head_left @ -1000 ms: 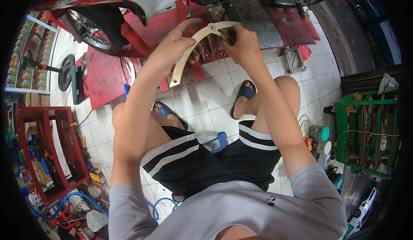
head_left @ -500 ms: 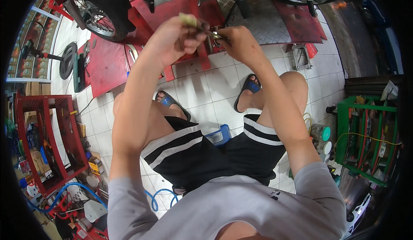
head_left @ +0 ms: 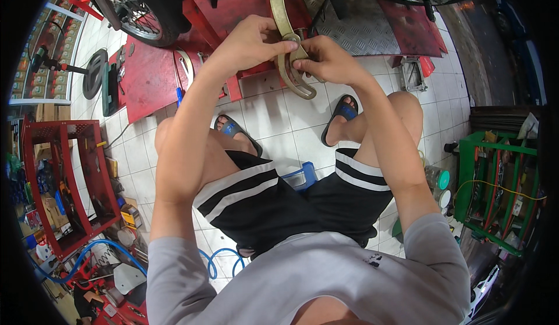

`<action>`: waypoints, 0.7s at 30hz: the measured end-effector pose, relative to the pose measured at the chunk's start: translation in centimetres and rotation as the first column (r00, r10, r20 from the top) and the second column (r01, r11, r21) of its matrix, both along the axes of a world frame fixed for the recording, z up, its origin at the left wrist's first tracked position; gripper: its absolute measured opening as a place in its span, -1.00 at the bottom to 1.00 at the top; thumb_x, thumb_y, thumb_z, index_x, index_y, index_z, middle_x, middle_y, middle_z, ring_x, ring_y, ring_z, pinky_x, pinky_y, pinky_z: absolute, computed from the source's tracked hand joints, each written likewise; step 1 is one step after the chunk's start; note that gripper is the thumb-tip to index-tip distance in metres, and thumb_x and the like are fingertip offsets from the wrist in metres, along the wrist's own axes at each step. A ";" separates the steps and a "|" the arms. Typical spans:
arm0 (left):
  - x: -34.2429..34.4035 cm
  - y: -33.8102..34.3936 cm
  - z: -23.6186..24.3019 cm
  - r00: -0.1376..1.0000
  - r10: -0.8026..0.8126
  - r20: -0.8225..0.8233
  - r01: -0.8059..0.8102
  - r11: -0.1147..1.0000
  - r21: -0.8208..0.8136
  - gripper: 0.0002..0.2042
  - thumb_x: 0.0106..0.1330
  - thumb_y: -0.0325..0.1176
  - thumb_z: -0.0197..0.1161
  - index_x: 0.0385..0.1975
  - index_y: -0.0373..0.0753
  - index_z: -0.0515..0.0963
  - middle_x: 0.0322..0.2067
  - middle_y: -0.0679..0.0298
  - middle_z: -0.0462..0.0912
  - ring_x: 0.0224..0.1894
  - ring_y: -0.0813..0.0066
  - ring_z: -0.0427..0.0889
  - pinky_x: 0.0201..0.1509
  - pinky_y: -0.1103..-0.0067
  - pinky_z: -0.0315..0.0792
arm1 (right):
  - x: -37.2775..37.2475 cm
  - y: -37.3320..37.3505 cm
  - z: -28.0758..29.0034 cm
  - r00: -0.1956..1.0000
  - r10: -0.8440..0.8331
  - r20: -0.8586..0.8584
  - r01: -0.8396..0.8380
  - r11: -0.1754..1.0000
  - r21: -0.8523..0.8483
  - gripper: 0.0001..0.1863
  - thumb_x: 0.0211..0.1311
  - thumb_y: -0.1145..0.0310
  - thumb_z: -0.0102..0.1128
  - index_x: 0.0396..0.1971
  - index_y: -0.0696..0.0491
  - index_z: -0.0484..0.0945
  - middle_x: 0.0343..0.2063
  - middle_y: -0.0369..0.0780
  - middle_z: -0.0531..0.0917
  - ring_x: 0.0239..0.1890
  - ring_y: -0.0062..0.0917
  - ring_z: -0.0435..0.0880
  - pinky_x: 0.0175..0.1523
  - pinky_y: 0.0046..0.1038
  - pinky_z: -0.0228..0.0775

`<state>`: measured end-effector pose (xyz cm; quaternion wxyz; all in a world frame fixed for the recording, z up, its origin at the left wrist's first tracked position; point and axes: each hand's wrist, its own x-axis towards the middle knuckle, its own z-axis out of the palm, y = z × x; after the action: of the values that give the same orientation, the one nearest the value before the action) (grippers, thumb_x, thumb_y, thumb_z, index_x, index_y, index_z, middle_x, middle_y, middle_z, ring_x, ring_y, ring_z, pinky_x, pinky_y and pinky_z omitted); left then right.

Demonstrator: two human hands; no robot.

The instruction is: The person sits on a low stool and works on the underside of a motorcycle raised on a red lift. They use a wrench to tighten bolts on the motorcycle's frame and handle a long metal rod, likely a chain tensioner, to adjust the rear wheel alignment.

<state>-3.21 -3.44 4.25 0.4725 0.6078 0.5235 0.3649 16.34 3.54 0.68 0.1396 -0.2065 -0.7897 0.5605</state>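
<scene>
Both my hands are raised in front of me over the edge of the red platform, on a brass-coloured holding wrench (head_left: 279,10). Its long flat handle runs up and away. A slotted curved arm (head_left: 289,80) hangs down from the pivot. My left hand (head_left: 246,44) pinches the wrench near the pivot between thumb and fingers. Close beside it, my right hand (head_left: 333,60) is closed on another short, flat part of the same wrench, just right of the pivot. My fingers partly hide where the arms join.
A motorcycle wheel (head_left: 152,32) stands on the red platform (head_left: 141,96) at far left. Nearby lies a blue-handled screwdriver (head_left: 179,95). A blue stool (head_left: 308,172) shows between my legs. A red rack (head_left: 98,194) stands left, a green rack (head_left: 464,176) right.
The wrench, blurred and hard to make out before, has swung so its handle points away and its curved arm hangs toward me. My left hand has turned, its thumb now against the pivot.
</scene>
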 end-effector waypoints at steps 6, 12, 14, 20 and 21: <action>-0.6 -0.9 -1.4 0.979 0.184 -0.084 -0.177 0.980 0.090 -0.77 0.19 -0.41 0.33 -0.24 -0.44 0.61 -0.34 0.20 0.69 -0.28 0.55 0.63 -0.17 0.62 0.50 | 0.1 0.2 0.8 0.979 -0.187 -0.082 0.204 0.875 0.439 -0.83 0.10 0.36 0.24 -0.40 0.16 0.64 -0.57 -0.19 0.66 -0.53 -0.59 0.60 -0.38 -0.52 0.42; -1.2 -2.3 -2.1 0.922 0.383 -0.060 -0.373 0.918 0.132 -0.79 0.16 -0.43 0.34 -0.30 -0.46 0.62 -0.41 0.20 0.70 -0.41 0.59 0.64 -0.33 0.68 0.51 | 0.7 0.1 1.7 0.923 -0.382 0.043 0.383 0.924 0.001 -0.66 0.31 0.18 0.09 -0.30 0.20 0.62 -0.48 -0.19 0.68 -0.48 -0.55 0.62 -0.33 -0.53 0.47; -0.8 -3.1 -2.3 0.895 0.429 -0.118 -0.401 0.893 0.205 -0.81 0.15 -0.43 0.35 -0.35 -0.45 0.63 -0.42 0.20 0.71 -0.43 0.63 0.63 -0.36 0.67 0.50 | 0.2 -1.1 1.3 0.954 -0.278 0.109 0.297 0.849 -0.437 -0.54 0.37 0.07 -0.03 -0.28 0.23 0.60 -0.45 -0.14 0.67 -0.45 -0.51 0.65 -0.30 -0.52 0.51; 1.8 -5.1 -3.1 0.795 0.499 -0.345 -0.259 0.793 0.551 -0.83 0.00 -0.48 0.32 -0.37 -0.33 0.65 -0.41 0.18 0.63 -0.43 0.26 0.64 -0.37 0.56 0.51 | -1.2 -2.6 -1.2 0.995 0.017 -0.096 -0.096 0.323 -0.941 -0.25 0.38 -0.22 -0.41 0.08 0.25 0.26 -0.37 0.03 0.65 -0.29 -0.21 0.70 -0.14 -0.30 0.58; 2.0 -5.3 -3.4 0.790 0.492 -0.366 -0.234 0.794 0.561 -0.81 -0.02 -0.49 0.32 -0.35 -0.33 0.64 -0.41 0.18 0.63 -0.42 0.24 0.64 -0.36 0.53 0.51 | -1.4 -2.7 -1.3 0.994 -0.005 -0.113 -0.105 0.313 -0.944 -0.28 0.39 -0.20 -0.40 0.07 0.23 0.27 -0.35 0.02 0.65 -0.28 -0.22 0.70 -0.15 -0.30 0.58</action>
<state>-1.17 -8.79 0.88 0.0715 0.6623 0.6275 0.4030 14.91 0.81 -0.58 0.0119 -0.1979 -0.3105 0.9297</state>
